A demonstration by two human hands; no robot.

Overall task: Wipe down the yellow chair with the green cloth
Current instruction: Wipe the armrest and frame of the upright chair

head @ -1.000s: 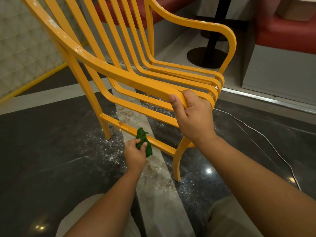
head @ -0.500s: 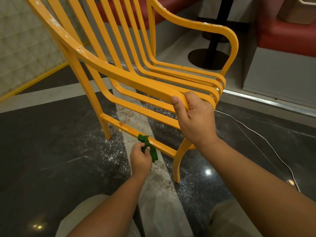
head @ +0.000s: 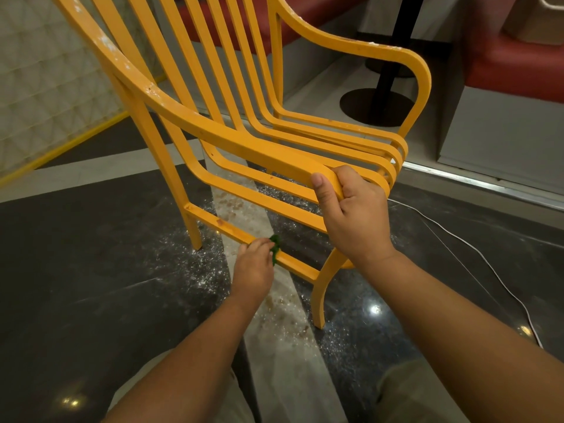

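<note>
The yellow chair (head: 213, 132) with slatted back and seat fills the upper middle of the head view, tilted toward me. My right hand (head: 354, 215) grips the front end of its near armrest. My left hand (head: 253, 267) is lower, pressed against the chair's low side rail between the near legs. It is closed on the green cloth (head: 275, 246), of which only a small bunch shows past my fingers, touching the rail. White specks mark the upper armrest.
The dark glossy floor (head: 91, 270) has a pale stripe and scattered white dust under the chair. A white cable (head: 476, 254) runs across the floor at right. A black table pedestal (head: 378, 105) and red bench seats (head: 512, 68) stand behind.
My left hand slid the green cloth along the low rail, and more of the cloth is now hidden under my fingers. My right hand stayed on the armrest.
</note>
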